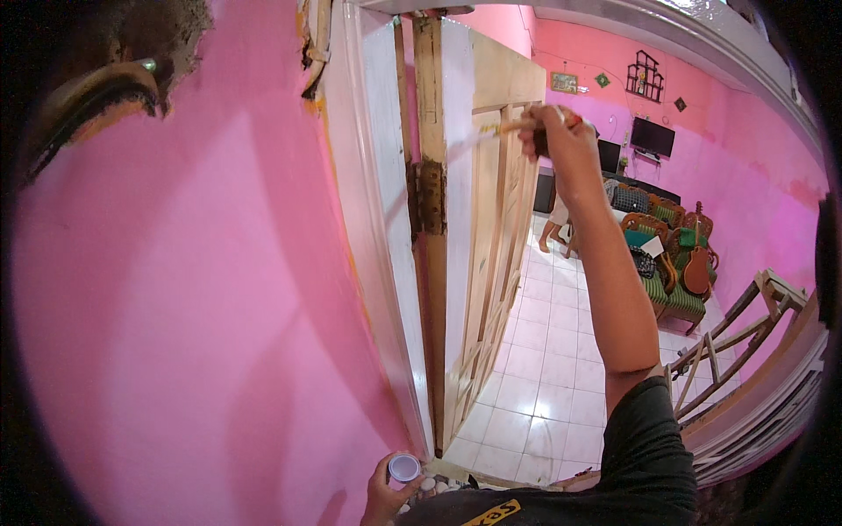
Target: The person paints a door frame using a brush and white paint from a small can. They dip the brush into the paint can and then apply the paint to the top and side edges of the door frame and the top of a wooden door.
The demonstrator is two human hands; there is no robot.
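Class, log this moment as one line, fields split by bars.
right hand: holds paintbrush toward door, contact unclear | left hand: holds small round container | door: open, wooden, white strip near hinge

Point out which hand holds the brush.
The right hand, raised beside the door with the brush; the left hand, lower, holds a cup.

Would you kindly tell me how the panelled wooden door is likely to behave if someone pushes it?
The door would probably swing rather than slide, since a hinge shows at its edge. Its panelled wooden build suggests stiffness, and its tall size suggests noticeable weight.
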